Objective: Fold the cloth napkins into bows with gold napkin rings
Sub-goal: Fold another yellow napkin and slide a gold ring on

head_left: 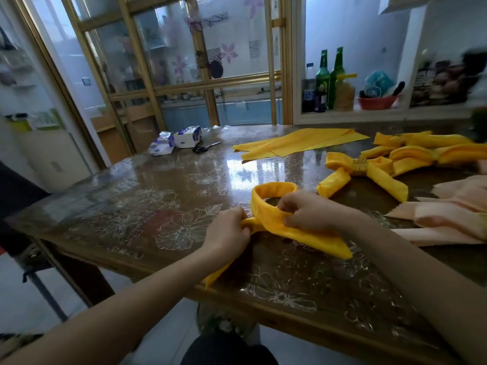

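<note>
Both hands prob. pinching napkin.

— That table is very glossy, isn't it? Clear plastic film with a white flower print, over dark wood.

— Yes, it mirrors the window. The yellow napkin is matt woven cloth, soft.

— The ring on the bow looks like shiny gold metal.

— The peach napkins are matt cloth too. The bottles are glossy green glass, the tissue packs shiny plastic wrap.
</note>
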A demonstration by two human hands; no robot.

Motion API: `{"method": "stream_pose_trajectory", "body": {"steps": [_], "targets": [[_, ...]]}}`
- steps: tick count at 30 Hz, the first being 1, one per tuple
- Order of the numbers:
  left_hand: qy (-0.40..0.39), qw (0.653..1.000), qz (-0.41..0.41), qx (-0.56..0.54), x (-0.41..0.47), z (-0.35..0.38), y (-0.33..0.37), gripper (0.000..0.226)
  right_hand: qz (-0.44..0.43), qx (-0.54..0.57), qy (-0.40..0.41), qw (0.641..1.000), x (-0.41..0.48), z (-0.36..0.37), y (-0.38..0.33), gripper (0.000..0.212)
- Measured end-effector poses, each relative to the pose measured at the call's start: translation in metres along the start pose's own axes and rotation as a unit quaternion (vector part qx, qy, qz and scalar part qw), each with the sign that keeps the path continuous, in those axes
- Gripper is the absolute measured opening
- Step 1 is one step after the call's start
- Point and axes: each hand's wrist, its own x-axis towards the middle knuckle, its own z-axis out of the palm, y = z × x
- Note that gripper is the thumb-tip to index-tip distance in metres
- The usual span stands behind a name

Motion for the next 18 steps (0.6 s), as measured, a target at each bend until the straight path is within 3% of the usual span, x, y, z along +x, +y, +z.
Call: {"method": "stream_pose_trajectory", "body": {"steps": [3, 5, 6, 8, 10, 13, 18], "targets": [[-0.071, 0.997, -0.014, -0.003, 0.010, -0.003, 0.008, 0.018, 0.045, -0.056, 0.016, 0.997, -0.011, 0.013, 0.013, 0.024], [-0.153, 0.988, -0.026, 0.011, 0.017, -0.017, 0.017, 0.039, 0.036, -0.063, 0.061, 0.995, -0.014, 0.020, 0.019, 0.023], [-0.155, 0.988, -0.014, 0.021, 0.020, -0.022, 0.024, 0.050, 0.031, -0.061, 0.080, 0.994, -0.017, 0.021, 0.022, 0.021], [-0.088, 0.989, 0.079, 0.084, 0.027, -0.026, 0.037, 0.055, 0.028, -0.059, 0.101, 0.993, -0.018, 0.023, 0.024, 0.016], [-0.107, 0.972, 0.162, 0.134, 0.033, -0.019, 0.049, 0.054, 0.029, -0.059, 0.104, 0.992, -0.019, 0.025, 0.027, 0.015], [-0.221, 0.942, 0.150, 0.203, 0.051, -0.006, 0.062, 0.057, 0.020, -0.061, 0.099, 0.993, -0.020, 0.024, 0.029, 0.015], [-0.281, 0.907, 0.126, 0.287, 0.080, 0.002, 0.084, 0.057, 0.031, -0.060, 0.051, 0.996, -0.039, -0.028, 0.042, 0.017]]}}
